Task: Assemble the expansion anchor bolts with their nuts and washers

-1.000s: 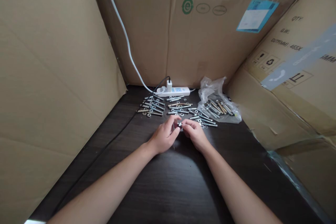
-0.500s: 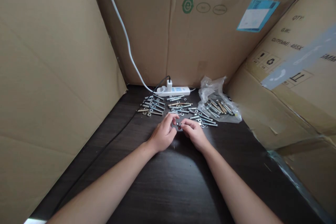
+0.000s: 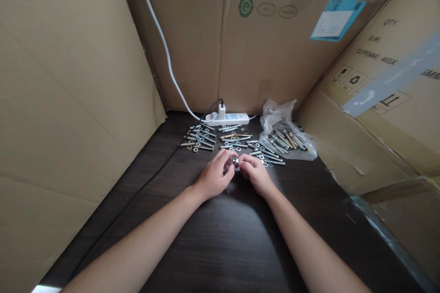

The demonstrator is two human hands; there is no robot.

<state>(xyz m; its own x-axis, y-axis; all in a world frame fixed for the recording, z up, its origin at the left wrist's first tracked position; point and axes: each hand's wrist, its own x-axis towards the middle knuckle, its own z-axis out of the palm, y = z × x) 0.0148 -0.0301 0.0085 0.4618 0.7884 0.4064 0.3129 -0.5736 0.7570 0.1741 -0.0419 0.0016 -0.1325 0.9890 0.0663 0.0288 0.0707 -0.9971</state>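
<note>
Over the dark table, my right hand [image 3: 255, 173] pinches a small shiny metal nut [image 3: 236, 161] between thumb and fingertips. My left hand [image 3: 215, 175] faces it from the left, fingers curved and thumb apart, with its tips close to the nut. Whether those tips touch the nut I cannot tell. Just beyond the hands lie loose bolts and sleeves [image 3: 235, 139] with washers and nuts among them. Another group of bolts [image 3: 202, 138] is spread to the left, and more bolts [image 3: 271, 155] lie by my right fingers.
A clear plastic bag [image 3: 277, 121] with several bolts lies at the back right. Behind the hardware is a white power strip [image 3: 228, 120] with a plugged-in charger. A black cable [image 3: 144, 185] crosses the table's left side. Cardboard boxes [image 3: 192, 32] wall in the left, back and right.
The nut has turned and shows a brighter face, slightly higher and to the right. My left hand has shifted a little rightward, its thumb and fingers closer to the nut.
</note>
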